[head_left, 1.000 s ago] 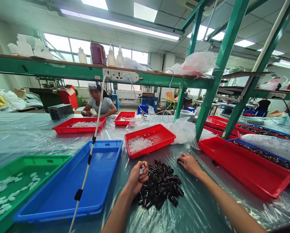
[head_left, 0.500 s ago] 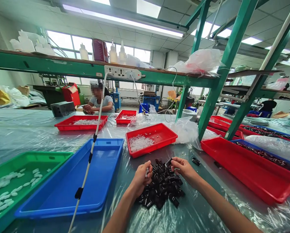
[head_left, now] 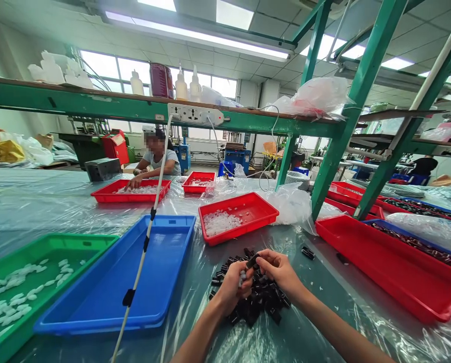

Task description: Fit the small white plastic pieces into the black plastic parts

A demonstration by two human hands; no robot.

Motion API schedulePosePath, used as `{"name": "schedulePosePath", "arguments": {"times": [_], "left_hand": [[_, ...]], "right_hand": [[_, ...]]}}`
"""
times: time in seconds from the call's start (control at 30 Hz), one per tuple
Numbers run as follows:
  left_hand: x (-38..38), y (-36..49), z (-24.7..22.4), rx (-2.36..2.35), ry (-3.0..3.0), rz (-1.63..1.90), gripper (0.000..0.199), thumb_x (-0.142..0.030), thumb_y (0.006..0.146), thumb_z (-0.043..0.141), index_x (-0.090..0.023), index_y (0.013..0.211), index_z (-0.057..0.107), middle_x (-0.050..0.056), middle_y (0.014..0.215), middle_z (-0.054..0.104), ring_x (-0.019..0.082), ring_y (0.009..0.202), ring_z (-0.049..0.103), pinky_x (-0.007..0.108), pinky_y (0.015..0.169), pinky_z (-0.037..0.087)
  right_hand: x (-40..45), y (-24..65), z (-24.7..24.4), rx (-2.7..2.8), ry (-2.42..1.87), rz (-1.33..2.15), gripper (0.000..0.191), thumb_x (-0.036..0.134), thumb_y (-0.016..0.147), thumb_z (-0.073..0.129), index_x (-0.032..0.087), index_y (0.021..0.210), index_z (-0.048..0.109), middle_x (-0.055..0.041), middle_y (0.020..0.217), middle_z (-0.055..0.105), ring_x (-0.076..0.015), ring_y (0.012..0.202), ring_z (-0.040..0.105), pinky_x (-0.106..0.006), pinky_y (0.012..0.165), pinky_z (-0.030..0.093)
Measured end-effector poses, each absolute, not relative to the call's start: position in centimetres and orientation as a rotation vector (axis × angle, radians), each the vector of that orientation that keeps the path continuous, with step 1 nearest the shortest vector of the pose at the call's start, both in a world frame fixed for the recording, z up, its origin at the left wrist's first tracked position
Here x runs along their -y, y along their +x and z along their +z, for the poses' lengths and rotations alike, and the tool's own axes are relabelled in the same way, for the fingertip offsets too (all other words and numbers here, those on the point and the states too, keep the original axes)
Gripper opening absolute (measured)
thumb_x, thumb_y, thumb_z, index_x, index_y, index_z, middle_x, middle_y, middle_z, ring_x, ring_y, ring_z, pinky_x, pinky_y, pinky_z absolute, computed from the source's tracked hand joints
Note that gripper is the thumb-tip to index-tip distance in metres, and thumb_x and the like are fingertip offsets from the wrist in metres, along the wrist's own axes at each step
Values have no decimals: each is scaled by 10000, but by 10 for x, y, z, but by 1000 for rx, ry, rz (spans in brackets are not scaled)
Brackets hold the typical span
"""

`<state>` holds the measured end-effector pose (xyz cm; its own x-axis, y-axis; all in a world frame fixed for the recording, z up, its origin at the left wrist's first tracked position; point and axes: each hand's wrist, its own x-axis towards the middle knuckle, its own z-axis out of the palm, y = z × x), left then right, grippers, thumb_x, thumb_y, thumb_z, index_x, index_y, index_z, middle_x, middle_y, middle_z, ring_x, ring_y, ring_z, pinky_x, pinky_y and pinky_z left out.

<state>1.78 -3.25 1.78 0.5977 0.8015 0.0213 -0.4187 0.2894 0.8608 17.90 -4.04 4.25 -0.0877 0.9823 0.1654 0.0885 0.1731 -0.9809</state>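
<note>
My right hand (head_left: 280,271) pinches a small black, tube-like piece (head_left: 252,261) by its end. The other end of that piece meets the fingertips of my left hand (head_left: 233,283). My left fingers are curled round several small white pieces (head_left: 242,277), partly hidden in the palm. Under both hands lies a heap of similar black pieces (head_left: 265,297) on the plastic-covered table. Just beyond the heap stands a red tray (head_left: 261,224) with many small white pieces (head_left: 219,222) gathered toward its left side.
A blue tray (head_left: 123,282) and a green tray (head_left: 100,239) with white pieces are at the left. A long red tray (head_left: 391,267) lies right. A thin pole (head_left: 144,247) rises before the blue tray. A person (head_left: 159,156) sits across the table, one hand in a red tray (head_left: 130,197).
My hands have come together over the heap, bringing the black piece to my left fingertips. The person across has reached into the red tray. The view has shifted slightly.
</note>
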Motion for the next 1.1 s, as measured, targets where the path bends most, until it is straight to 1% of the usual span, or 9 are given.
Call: {"name": "schedulePosePath", "arguments": {"times": [0.2, 0.37, 0.57, 0.67, 0.73, 0.83, 0.9, 1.03, 1.1], "left_hand": [[31, 19, 12, -508, 1076, 976, 254, -375, 798, 436, -200, 614, 423, -87, 464, 281, 58, 408, 148, 226, 424, 130], [29, 17, 12, -615, 1177, 1038, 308, -395, 801, 433, -210, 560, 382, -75, 441, 289, 65, 409, 179, 242, 426, 131], [25, 16, 10, -627, 1120, 1058, 288, -393, 787, 405, -204, 569, 417, -63, 426, 312, 71, 403, 188, 243, 426, 133], [23, 13, 10, -576, 1023, 1038, 257, -380, 761, 413, -199, 581, 441, -64, 428, 316, 67, 393, 170, 235, 414, 115], [19, 11, 11, -549, 965, 1025, 281, -400, 772, 399, -190, 604, 482, -65, 428, 322, 63, 382, 165, 225, 404, 113], [12, 5, 10, -587, 909, 1063, 336, -450, 789, 417, -178, 622, 523, -73, 415, 322, 52, 357, 156, 209, 385, 105], [7, 2, 9, -661, 877, 1130, 334, -462, 776, 456, -180, 608, 515, -80, 400, 322, 43, 341, 147, 199, 374, 96], [-2, -3, 8, -738, 796, 1239, 312, -449, 747, 492, -193, 571, 466, -87, 385, 315, 33, 324, 138, 188, 357, 91], [-3, -6, 9, -741, 771, 1262, 312, -448, 747, 491, -196, 566, 458, -88, 382, 311, 32, 321, 136, 187, 351, 90]], "right_hand": [[41, 172, 37, 1287, -1082, 1170, 434, 558, 721, 745, 152, 872, 725, 43, 532, 501, -61, 462, 324, -233, 452, 192], [45, 162, 38, 1254, -1100, 1074, 407, 540, 682, 778, 156, 810, 743, 15, 585, 561, -89, 528, 428, -229, 492, 297], [38, 166, 31, 1078, -1129, 1252, 550, 601, 590, 801, 139, 880, 739, 42, 527, 508, -38, 407, 262, -217, 409, 135], [36, 173, 28, 1117, -1175, 1219, 552, 605, 632, 772, 141, 926, 722, 45, 543, 519, -38, 396, 266, -215, 406, 138], [37, 178, 27, 1231, -1229, 1161, 503, 590, 695, 729, 148, 936, 722, 32, 572, 554, -57, 417, 334, -217, 418, 211], [35, 192, 26, 1567, -1296, 1000, 426, 529, 768, 686, 177, 1002, 735, -20, 734, 670, -132, 590, 527, -251, 550, 398], [27, 213, 22, 1772, -1387, 802, 427, 470, 794, 671, 198, 1121, 706, -48, 921, 714, -176, 725, 593, -292, 671, 463], [-2, 285, 8, 1847, -1850, 128, 450, 275, 855, 565, 154, 1288, 598, -130, 1204, 651, -253, 1023, 610, -356, 902, 455], [-15, 324, 2, 1823, -2176, -165, 495, 274, 856, 571, 134, 1331, 559, -175, 1280, 602, -309, 1133, 572, -388, 914, 447]]}}
